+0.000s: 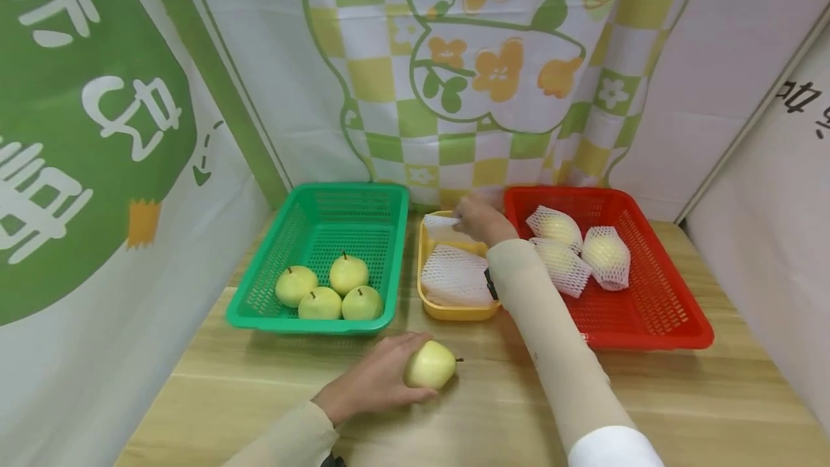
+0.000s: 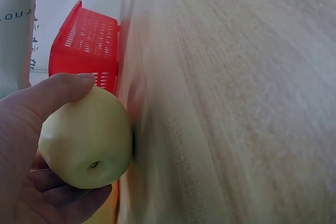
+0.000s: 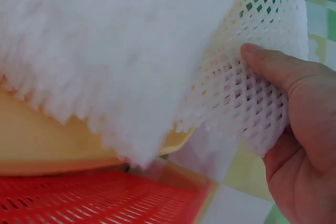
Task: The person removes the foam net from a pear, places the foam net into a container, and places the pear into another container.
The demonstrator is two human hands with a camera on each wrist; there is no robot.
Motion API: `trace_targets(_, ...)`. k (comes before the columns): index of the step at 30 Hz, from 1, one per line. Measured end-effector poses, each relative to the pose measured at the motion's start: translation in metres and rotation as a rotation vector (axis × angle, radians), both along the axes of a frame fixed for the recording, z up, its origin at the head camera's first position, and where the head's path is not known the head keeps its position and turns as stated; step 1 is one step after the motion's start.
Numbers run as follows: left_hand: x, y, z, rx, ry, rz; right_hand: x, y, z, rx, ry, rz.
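My left hand (image 1: 382,375) grips a pale yellow-green pear (image 1: 431,365) low over the table, its stem pointing right. In the left wrist view the thumb lies over the top of the pear (image 2: 86,137) and the fingers curl beneath. My right hand (image 1: 483,220) is above the far end of a yellow basket (image 1: 462,314). It pinches a white foam net sleeve (image 3: 247,77) between thumb and fingers. More foam net sleeves (image 1: 457,274) lie stacked in the yellow basket, and one fills much of the right wrist view up close.
A green basket (image 1: 259,319) on the left holds several bare pears (image 1: 320,304). On the right, a red basket (image 1: 655,334) contains several pears in foam nets (image 1: 606,256). The baskets stand on a wooden table (image 1: 214,388), with a patterned curtain (image 1: 480,78) behind them.
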State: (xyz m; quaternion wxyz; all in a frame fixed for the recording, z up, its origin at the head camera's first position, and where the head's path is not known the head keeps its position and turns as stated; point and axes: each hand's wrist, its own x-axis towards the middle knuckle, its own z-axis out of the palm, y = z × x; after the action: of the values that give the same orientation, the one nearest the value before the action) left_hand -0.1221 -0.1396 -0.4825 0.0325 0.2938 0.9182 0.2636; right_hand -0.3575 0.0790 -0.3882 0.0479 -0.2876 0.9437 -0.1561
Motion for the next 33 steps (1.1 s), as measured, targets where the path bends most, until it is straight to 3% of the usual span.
trace_targets(6,-0.001,0.003,-0.001,0.003,-0.007,-0.009,-0.003,0.000,-0.018,0.040,-0.029,-0.031)
trace_targets(10,-0.003,0.003,-0.001,0.006,-0.003,-0.013,-0.003,-0.002,-0.027,0.147,-0.005,-0.020)
trace_targets(16,-0.004,0.002,0.002,0.004,-0.013,-0.014,-0.002,-0.003,-0.033,0.217,-0.120,-0.030)
trace_targets(19,-0.003,0.001,0.002,-0.007,-0.020,-0.009,-0.011,0.002,-0.042,0.215,-0.160,-0.036)
trace_targets(23,-0.002,0.002,0.002,-0.012,-0.026,-0.004,-0.010,0.006,-0.031,0.229,-0.243,-0.076)
trace_targets(26,-0.002,0.002,0.002,-0.012,-0.035,0.002,0.002,0.006,-0.004,0.244,-0.290,-0.106)
trace_targets(33,-0.003,0.001,0.002,-0.005,-0.033,0.004,0.013,0.017,0.041,0.243,-0.339,-0.138)
